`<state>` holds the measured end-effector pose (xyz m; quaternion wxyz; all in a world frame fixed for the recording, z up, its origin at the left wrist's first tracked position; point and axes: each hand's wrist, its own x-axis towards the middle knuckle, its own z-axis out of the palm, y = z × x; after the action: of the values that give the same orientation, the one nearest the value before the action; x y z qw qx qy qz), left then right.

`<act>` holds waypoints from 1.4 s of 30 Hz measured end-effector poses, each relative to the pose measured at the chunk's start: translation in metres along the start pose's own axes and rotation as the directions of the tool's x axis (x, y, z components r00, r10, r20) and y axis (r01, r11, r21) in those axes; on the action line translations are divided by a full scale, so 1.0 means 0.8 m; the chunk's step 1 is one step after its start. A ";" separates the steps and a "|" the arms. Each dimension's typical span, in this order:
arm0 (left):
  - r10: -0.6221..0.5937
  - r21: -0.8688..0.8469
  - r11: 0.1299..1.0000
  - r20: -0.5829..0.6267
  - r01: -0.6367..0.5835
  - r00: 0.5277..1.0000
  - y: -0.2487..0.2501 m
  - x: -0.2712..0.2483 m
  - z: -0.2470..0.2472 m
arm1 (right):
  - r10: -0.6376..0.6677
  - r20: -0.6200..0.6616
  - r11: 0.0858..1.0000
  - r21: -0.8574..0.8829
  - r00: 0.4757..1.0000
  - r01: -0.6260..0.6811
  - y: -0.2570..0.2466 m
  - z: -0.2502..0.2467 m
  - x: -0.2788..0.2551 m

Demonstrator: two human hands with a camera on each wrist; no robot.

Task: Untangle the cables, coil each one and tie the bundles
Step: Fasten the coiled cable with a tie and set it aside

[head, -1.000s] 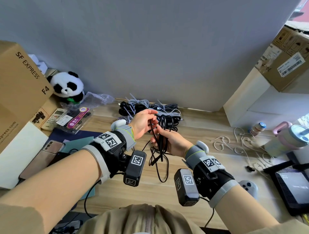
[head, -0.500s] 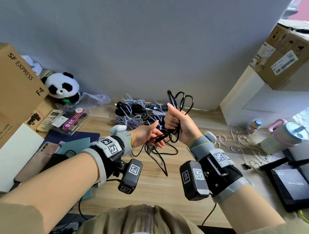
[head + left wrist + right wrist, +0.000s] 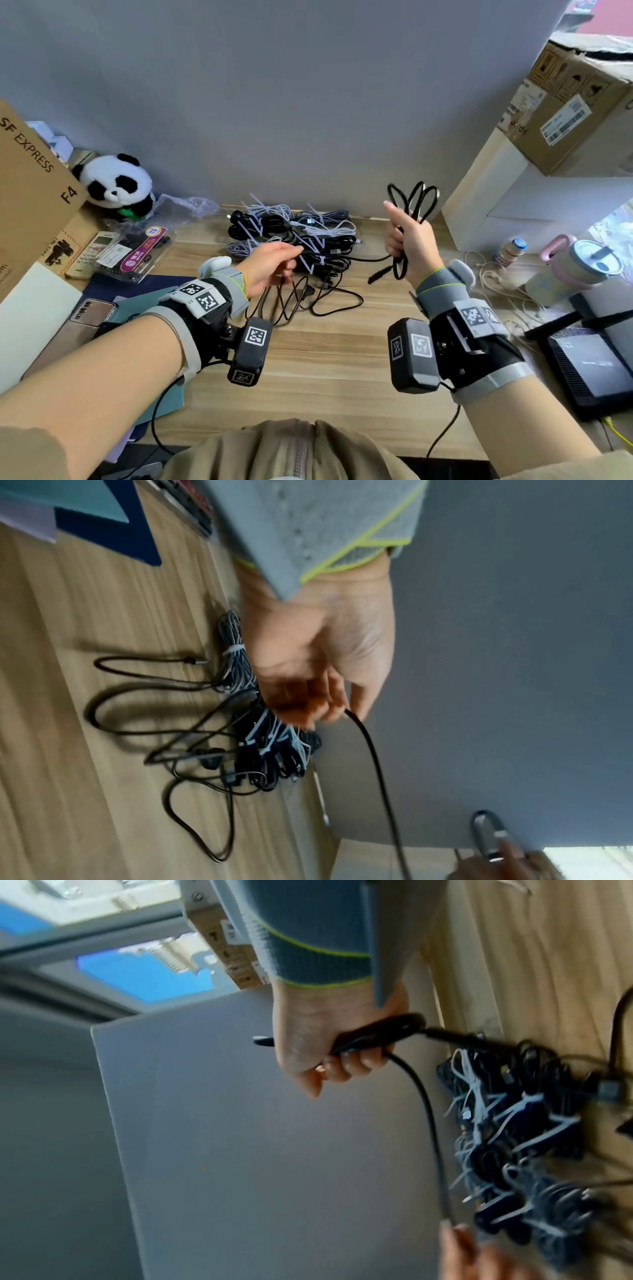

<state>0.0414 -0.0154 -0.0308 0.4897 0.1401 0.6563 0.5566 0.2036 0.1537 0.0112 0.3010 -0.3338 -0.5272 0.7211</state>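
My right hand (image 3: 407, 240) is raised and grips several loops of a black cable (image 3: 412, 202), the loops sticking up above the fist (image 3: 329, 1047). One strand (image 3: 370, 258) runs from that fist leftward to my left hand (image 3: 274, 263), which pinches it between fingertips (image 3: 342, 707). More loose black cable (image 3: 308, 301) lies slack on the wooden table (image 3: 325, 359) below my left hand. Behind, by the wall, sits a pile of coiled bundles (image 3: 301, 233) held with white zip ties, also seen in the right wrist view (image 3: 514, 1137).
A panda toy (image 3: 118, 185), cardboard boxes (image 3: 30, 192), a remote and packets (image 3: 133, 250) fill the left. A white cable (image 3: 493, 274), small bottle (image 3: 510, 250), pink tumbler (image 3: 579, 270) and black router (image 3: 596, 363) lie right. A phone (image 3: 89, 311) rests at left.
The hands have drawn apart: my right hand went right with the loops, my left hand slid left and down along the strand, and slack cable dropped onto the table.
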 end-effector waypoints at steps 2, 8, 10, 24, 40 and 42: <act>0.080 0.053 0.996 -0.161 -0.073 0.984 0.001 0.006 -0.002 | 0.090 -0.052 0.988 -0.122 0.995 -0.095 0.013 -0.003 0.000; 0.240 0.321 0.929 -0.152 -0.182 0.959 0.010 0.003 0.005 | 0.331 0.073 0.815 -0.525 0.941 -0.246 0.047 0.006 -0.008; 0.231 0.327 0.926 -0.089 -0.191 0.969 0.015 0.001 0.012 | 0.333 0.139 0.814 -0.542 0.932 -0.210 0.053 0.016 -0.014; 0.132 -0.281 0.949 -0.054 -0.142 0.990 0.029 -0.007 0.043 | 0.297 0.375 0.935 -0.299 0.878 -0.188 0.079 0.068 -0.026; -0.327 0.471 0.821 -0.076 0.323 0.942 -0.003 -0.003 0.008 | 0.153 0.411 0.967 0.126 0.899 -0.222 0.041 0.075 -0.025; -0.495 0.613 0.701 0.049 0.365 0.868 -0.008 -0.011 0.014 | 0.116 0.452 0.962 0.170 0.884 -0.213 0.033 0.077 -0.025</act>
<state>0.0571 -0.0173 -0.0311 0.6054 0.1839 0.7535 0.1785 0.1642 0.0970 0.0027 0.1463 -0.1722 -0.4698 0.8533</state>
